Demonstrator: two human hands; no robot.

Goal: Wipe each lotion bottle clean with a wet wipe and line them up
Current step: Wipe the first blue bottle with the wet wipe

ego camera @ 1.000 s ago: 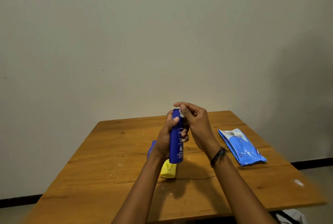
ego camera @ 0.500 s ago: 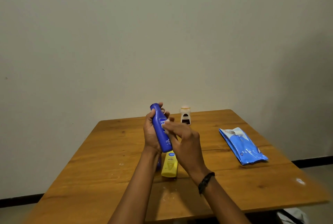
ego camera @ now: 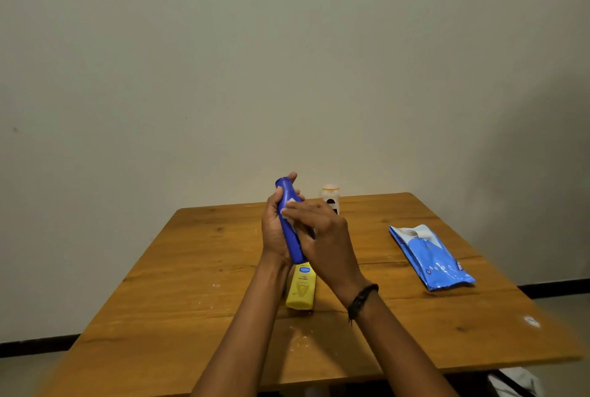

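1. My left hand (ego camera: 274, 232) grips the blue bottle (ego camera: 288, 225) above the desk (ego camera: 191, 269). It is tipped now, not straight up.
2. My right hand (ego camera: 324, 238) left the cap and presses the wipe (ego camera: 290, 205) on its side.
3. I think the yellow bottle (ego camera: 301, 288) is next.

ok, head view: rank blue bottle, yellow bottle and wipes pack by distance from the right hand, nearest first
1. blue bottle: held up in the left hand; the right hand presses a wet wipe against it.
2. yellow bottle: lying on the table, just below the right wrist.
3. wipes pack: flat on the table, off to the right.
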